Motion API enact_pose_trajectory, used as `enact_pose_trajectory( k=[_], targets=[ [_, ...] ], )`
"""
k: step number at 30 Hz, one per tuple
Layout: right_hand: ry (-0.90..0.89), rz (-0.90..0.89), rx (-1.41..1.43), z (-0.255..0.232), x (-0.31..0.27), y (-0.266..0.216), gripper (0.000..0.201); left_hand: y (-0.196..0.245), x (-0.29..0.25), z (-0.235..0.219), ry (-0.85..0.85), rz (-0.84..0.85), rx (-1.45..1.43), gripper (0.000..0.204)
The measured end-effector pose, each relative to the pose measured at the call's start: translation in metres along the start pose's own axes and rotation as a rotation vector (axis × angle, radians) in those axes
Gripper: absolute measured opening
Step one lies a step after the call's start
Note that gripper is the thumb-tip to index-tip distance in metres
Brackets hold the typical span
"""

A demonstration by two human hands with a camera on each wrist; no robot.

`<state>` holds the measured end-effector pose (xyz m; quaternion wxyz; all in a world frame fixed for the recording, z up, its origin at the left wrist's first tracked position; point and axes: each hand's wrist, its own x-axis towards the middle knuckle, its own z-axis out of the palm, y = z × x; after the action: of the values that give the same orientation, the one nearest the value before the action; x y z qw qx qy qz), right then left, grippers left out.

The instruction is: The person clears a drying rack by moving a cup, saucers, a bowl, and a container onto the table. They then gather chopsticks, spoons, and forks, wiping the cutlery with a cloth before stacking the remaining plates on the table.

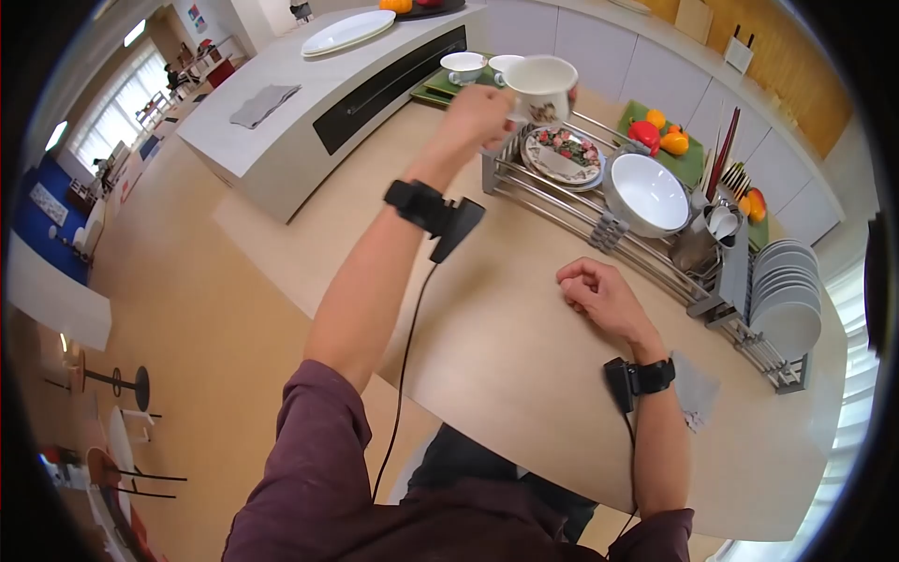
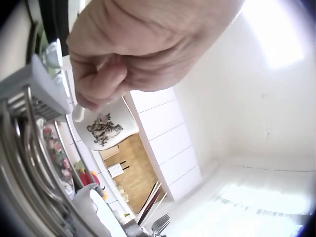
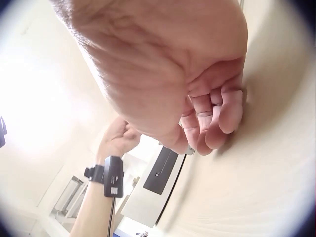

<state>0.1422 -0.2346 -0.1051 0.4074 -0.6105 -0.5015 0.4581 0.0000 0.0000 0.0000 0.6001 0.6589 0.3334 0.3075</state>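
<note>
My left hand (image 1: 476,120) pinches the handle of a white cup (image 1: 543,91), raised over the far left end of a metal dish rack (image 1: 552,193). The left wrist view shows a printed picture on the side of this cup (image 2: 105,129); the fingers are curled at its handle. Below the cup, a floral-patterned plate (image 1: 567,161) stands in the rack beside a white bowl (image 1: 649,194). My right hand (image 1: 604,298) rests on the table in front of the rack with nothing in it. Its fingers (image 3: 215,136) hang loosely curled in the right wrist view.
Two white cups, one nearer (image 1: 464,66), stand on a green tray (image 1: 433,94) behind. A utensil holder (image 1: 695,245) with chopsticks and several white plates (image 1: 787,300) fill the rack's right side. Red and orange produce (image 1: 646,134) lies behind. A grey cloth (image 1: 693,382) lies by the right wrist.
</note>
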Motion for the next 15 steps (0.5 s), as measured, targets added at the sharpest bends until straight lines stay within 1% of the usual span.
enact_pose_trajectory(
  k=[2, 5, 7, 9, 10, 12, 13, 15],
  targets=[
    [-0.013, 0.028, 0.038, -0.002, -0.002, -0.004, 0.016, 0.015, -0.018, -0.034, 0.074, 0.023, 0.073, 0.024],
    [-0.003, 0.041, 0.072, -0.003, -0.003, -0.007, 0.015, 0.004, -0.031, -0.091, 0.119, -0.01, 0.153, 0.026],
    [0.029, 0.062, 0.098, -0.005, -0.004, -0.003, 0.015, -0.018, -0.03, -0.119, 0.135, -0.034, 0.15, 0.029],
    [0.042, 0.043, 0.185, -0.009, -0.004, -0.003, 0.015, -0.042, -0.022, -0.14, 0.276, -0.082, 0.241, 0.028],
    [0.04, 0.045, 0.18, -0.009, -0.005, -0.001, 0.015, -0.057, -0.015, -0.148, 0.278, -0.083, 0.236, 0.028],
    [0.036, 0.064, 0.183, -0.007, -0.003, 0.001, 0.015, -0.079, -0.003, -0.167, 0.333, -0.11, 0.232, 0.027],
    [0.037, 0.061, 0.177, -0.007, -0.003, 0.002, 0.015, -0.088, 0.001, -0.172, 0.335, -0.105, 0.227, 0.027],
    [0.045, 0.045, 0.202, -0.008, -0.003, 0.001, 0.015, -0.096, 0.014, -0.177, 0.393, -0.142, 0.214, 0.027]
  ],
)
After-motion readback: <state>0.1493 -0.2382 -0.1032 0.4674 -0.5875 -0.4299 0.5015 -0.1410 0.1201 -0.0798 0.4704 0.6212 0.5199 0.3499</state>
